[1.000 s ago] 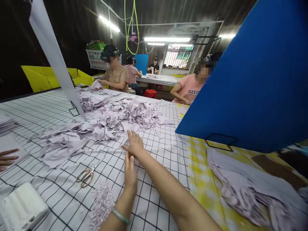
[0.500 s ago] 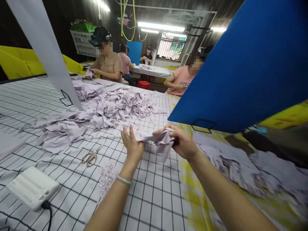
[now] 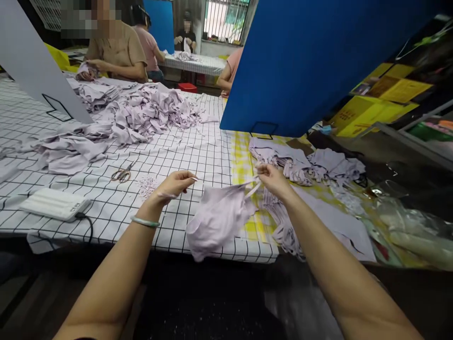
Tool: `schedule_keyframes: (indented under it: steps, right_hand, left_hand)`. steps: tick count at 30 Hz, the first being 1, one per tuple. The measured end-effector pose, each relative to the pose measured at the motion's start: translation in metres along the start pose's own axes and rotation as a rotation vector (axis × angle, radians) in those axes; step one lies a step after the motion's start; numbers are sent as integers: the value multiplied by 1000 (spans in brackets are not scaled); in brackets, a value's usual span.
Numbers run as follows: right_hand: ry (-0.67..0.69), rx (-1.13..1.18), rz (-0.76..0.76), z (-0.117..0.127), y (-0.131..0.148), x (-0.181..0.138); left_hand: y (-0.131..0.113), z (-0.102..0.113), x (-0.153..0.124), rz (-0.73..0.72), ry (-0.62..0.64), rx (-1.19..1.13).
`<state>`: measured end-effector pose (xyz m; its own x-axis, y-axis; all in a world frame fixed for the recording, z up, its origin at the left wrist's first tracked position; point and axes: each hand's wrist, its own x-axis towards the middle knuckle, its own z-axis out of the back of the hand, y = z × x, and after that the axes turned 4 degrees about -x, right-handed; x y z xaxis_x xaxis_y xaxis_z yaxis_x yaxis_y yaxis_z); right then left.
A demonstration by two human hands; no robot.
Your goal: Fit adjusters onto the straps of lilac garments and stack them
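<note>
I hold a pale lilac garment piece [image 3: 218, 219] above the table's near edge, and it hangs down between my hands. My right hand [image 3: 271, 178] pinches its thin strap at the top right. My left hand [image 3: 174, 185], with a green bangle on the wrist, is closed in a pinch on a thin bit of the same fabric at the left. A stack of the same lilac pieces [image 3: 283, 217] lies under my right forearm on the yellow checked cloth.
Scissors [image 3: 122, 174] and a heap of small trimmings [image 3: 147, 184] lie on the black-grid tablecloth [image 3: 198, 156]. A white power bank [image 3: 54, 204] sits at the left edge. Big lilac fabric heaps [image 3: 141, 111] fill the far table. A blue board [image 3: 304, 61] stands right. Other people work beyond.
The view has tilted down and back to the table's near edge. My hands have drawn the lilac piece toward me and spread apart, so it now hangs open between them.
</note>
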<state>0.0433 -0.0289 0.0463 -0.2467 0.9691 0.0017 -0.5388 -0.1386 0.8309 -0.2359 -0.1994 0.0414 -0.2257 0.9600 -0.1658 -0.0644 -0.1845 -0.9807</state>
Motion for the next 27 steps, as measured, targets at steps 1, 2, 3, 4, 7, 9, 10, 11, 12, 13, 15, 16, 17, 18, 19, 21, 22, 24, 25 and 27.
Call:
schedule_keyframes:
  steps: [1, 2, 3, 4, 7, 9, 10, 11, 12, 13, 15, 16, 17, 18, 19, 21, 22, 24, 25, 27]
  right_hand:
    - [-15, -37, 22, -2, -13, -8]
    - [-11, -69, 63, -4, -22, -18]
    - [11, -120, 122, -5, -29, -30]
    - [42, -181, 196, -6, -34, -42]
    - [161, -361, 463, -10, -40, -80]
    - [266, -444, 611, -12, -43, -100]
    - [309, -471, 659, -13, -47, -106]
    - [330, -494, 687, -14, -51, -111]
    - [323, -522, 700, -15, -57, -113]
    - [291, -557, 703, -16, -63, -113]
    - [215, -638, 710, -18, -73, -108]
    - [187, -671, 715, -20, -77, -103]
    - [170, -688, 719, -21, -78, -99]
    - [160, -680, 723, -23, -78, -94]
    - [150, -643, 720, -23, -76, -90]
    - [118, -497, 668, -22, -64, -83]
    - [106, -394, 621, -19, -56, -81]
    - [121, -170, 530, -11, -32, -77]
    - [157, -68, 514, -6, -18, -76]
    - [293, 82, 561, 4, 15, -73]
  left_hand:
    - [7, -4, 1, 5, -52, 93]
    - [14, -8, 0, -12, -109, 198]
    - [18, -13, -1, -52, -176, 315]
    - [22, -19, -5, -114, -254, 440]
    - [29, -41, -28, -395, -375, 753]
    - [37, -55, -52, -549, -210, 852]
    - [43, -62, -65, -593, -85, 887]
    - [51, -66, -77, -613, 31, 923]
    - [59, -69, -88, -615, 114, 965]
    - [68, -71, -97, -607, 161, 1009]
    - [83, -70, -106, -600, 194, 1064]
    - [88, -68, -107, -608, 205, 1063]
    - [91, -65, -107, -619, 215, 1041]
    - [90, -62, -107, -624, 228, 994]
    - [86, -58, -107, -620, 238, 927]
    - [71, -51, -111, -557, 268, 744]
    - [60, -48, -114, -500, 323, 649]
    - [35, -43, -118, -404, 469, 504]
    - [22, -43, -116, -405, 494, 464]
    - [-4, -46, -100, -523, 381, 440]
